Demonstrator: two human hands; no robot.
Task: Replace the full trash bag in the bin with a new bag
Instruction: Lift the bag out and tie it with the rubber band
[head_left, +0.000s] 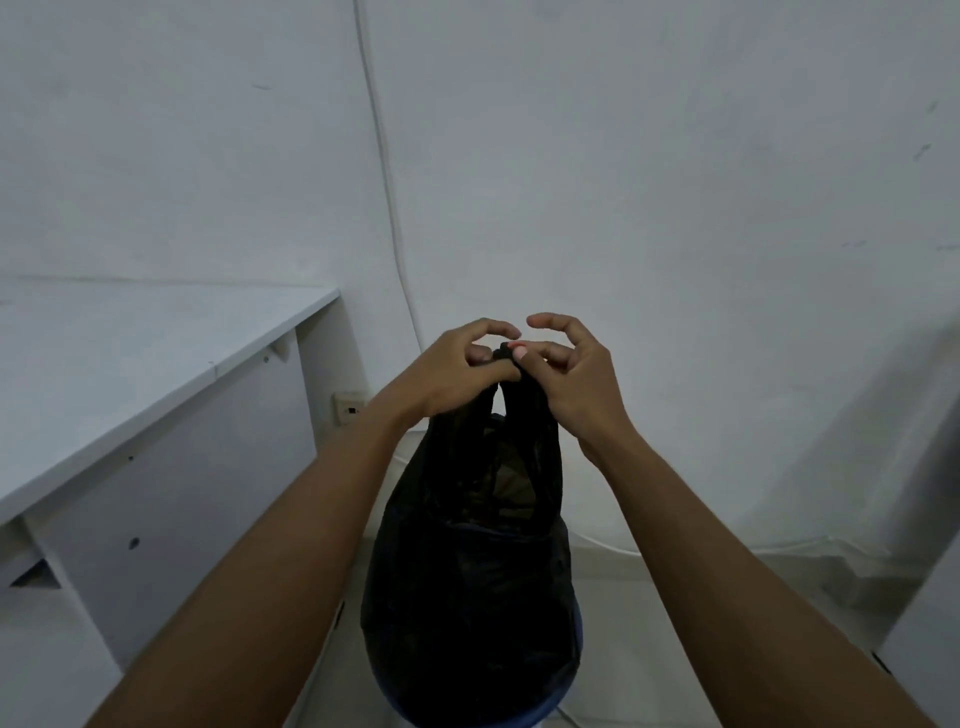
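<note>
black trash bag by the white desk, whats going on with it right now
A person is closing up the full black plastic trash bag. The left hand and right hand pinch its two handle loops together at the top, apparently tying them. The bulging bag is stretched upward but its bottom still sits in the round blue bin. No new bag is in view.

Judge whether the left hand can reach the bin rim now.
Probably not: left hand and right hand pinch the top of the black bag, which covers most of the blue bin.
</note>
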